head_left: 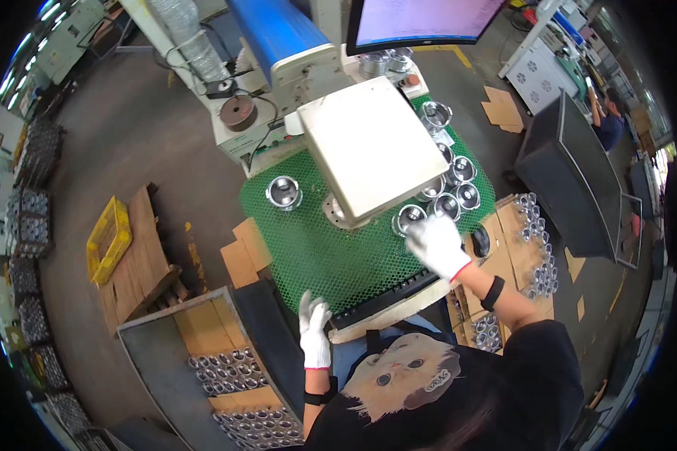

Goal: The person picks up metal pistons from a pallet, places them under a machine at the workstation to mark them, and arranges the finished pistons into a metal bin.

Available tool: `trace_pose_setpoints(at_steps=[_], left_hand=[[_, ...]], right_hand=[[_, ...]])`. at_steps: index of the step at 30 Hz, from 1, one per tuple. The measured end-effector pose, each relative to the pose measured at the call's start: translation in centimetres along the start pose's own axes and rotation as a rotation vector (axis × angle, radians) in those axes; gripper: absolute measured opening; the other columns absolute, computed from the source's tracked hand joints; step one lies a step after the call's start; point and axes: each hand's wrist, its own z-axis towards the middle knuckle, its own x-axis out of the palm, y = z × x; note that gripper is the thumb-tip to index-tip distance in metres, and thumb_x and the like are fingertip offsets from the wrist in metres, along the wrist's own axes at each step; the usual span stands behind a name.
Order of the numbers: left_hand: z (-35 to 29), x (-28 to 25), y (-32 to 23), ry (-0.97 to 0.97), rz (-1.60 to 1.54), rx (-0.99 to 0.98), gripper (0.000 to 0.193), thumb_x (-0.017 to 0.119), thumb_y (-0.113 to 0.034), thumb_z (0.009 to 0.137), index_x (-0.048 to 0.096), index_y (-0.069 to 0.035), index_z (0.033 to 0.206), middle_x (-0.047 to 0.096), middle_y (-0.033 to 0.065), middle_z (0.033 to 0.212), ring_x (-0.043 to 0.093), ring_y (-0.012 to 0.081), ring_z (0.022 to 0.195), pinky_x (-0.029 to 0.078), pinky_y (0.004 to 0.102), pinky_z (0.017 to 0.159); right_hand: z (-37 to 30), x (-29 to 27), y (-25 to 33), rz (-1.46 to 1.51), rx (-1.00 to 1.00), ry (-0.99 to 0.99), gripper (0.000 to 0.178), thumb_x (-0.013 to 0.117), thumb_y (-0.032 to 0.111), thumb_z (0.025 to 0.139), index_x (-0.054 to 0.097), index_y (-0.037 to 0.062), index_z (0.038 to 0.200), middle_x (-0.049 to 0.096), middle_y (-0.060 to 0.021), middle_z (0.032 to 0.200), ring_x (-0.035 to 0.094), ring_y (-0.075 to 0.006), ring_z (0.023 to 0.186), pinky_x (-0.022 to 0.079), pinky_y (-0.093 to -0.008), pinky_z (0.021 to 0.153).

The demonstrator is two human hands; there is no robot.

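Metal cup [406,217] stands just beside the right grip [438,245], partly covered.

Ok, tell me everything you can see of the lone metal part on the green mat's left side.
The round, cup-like metal part looks shiny silver, with a bright rim, small side lugs and a darker hollow. It stands open side up near the left edge of the green mesh mat, its only visible contact.

Cups [283,193] are silver, the meshed mat [316,274] green.
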Motion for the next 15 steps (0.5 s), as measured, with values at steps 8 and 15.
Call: trace_pose_setpoints(at_steps=[8, 15], left_hand=[[-2.8, -1.8, 0.0, 0.116, 0.201, 0.059, 0.06, 0.07, -0.02, 0.094, 0.046, -0.004, 0.147, 0.059, 0.0133, 0.13, 0.059, 0.0186, 0.11, 0.047, 0.0316, 0.098], [-7.6, -9.3, 3.1, -0.117, 0.216, 0.039, 0.081, 0.079, -0.027, 0.087, 0.037, -0.003, 0.152, 0.051, 0.0256, 0.141, 0.055, 0.0327, 0.128, 0.044, 0.0413, 0.108]], right_hand=[[1.7, 4.8, 0.2, -0.185, 0.157, 0.145, 0.034, 0.073, 0.045, 0.079, 0.073, 0.011, 0.076, 0.069, -0.0121, 0.081, 0.066, -0.0301, 0.082, 0.049, -0.0442, 0.072], [-4.6, 5.2, 9.7, 0.283, 0.244, 0.329, 0.041, 0.076, 0.044, 0.076, 0.074, 0.0029, 0.075, 0.066, -0.0176, 0.068, 0.067, -0.0321, 0.066, 0.052, -0.0425, 0.067]])
